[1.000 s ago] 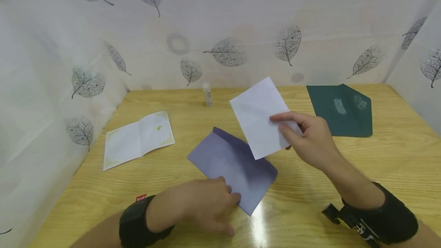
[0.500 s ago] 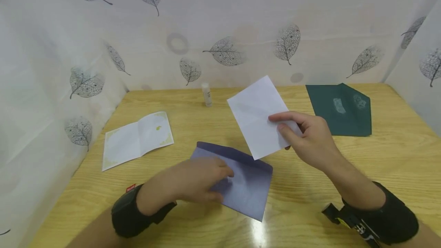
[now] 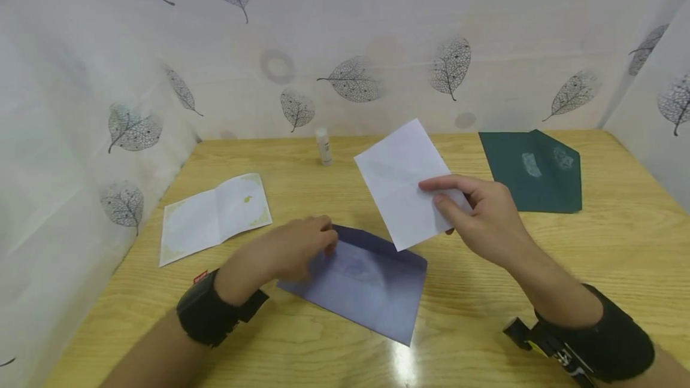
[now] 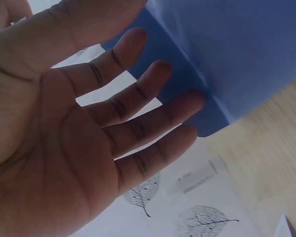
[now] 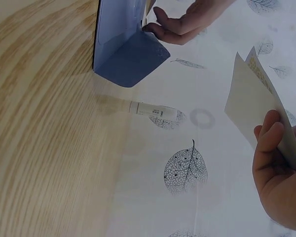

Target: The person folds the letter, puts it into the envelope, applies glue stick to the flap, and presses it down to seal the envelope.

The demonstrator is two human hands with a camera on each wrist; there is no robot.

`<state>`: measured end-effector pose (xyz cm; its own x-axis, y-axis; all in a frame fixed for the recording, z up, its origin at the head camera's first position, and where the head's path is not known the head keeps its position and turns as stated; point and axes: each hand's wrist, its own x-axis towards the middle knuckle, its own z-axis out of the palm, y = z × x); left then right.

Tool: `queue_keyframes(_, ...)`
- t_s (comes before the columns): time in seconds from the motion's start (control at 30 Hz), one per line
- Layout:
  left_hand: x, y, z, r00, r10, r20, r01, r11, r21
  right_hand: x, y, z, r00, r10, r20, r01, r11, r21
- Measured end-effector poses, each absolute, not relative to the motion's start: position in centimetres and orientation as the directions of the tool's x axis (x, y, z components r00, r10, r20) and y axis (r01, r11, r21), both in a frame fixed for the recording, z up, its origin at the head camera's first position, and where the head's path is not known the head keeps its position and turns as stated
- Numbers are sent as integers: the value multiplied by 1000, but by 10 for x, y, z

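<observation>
In the head view, a purple envelope (image 3: 366,298) lies slanted on the table, its darker flap at the far edge raised. My left hand (image 3: 293,250) is at the envelope's left end. The left wrist view shows its fingers (image 4: 138,126) fairly straight, with tips against the flap (image 4: 172,64). Above the envelope's right part, my right hand (image 3: 480,214) holds a folded white card (image 3: 404,181) between thumb and fingers. The right wrist view shows this card (image 5: 249,94) slightly parted, with a gold pattern on its inside.
An unfolded white card (image 3: 215,217) with gold corners lies at the left. A small white tube (image 3: 324,147) stands at the back. A dark green envelope (image 3: 539,184) with whitish patches lies back right. Leaf-patterned cloth (image 3: 345,35) bounds the table (image 3: 458,328).
My left hand has moved from the envelope's near edge up to its far left end. The purple envelope has turned, with its flap along the far side. My right hand holds nearly still.
</observation>
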<state>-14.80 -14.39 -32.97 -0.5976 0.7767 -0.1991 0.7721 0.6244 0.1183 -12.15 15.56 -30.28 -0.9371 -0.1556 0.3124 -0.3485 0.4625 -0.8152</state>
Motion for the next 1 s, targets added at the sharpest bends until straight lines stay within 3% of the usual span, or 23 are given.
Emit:
queue_keyframes(0.3,-152,-144,-333,-643,706,-297,709,696,118,-123,155,-303,-937,-156,312,-348,468,-812)
queue_keyframes(1.0,-149,-137,-341,-640,685,-348,718,695,47,-121,156,-303,-941,-160,298,-338,462,-820)
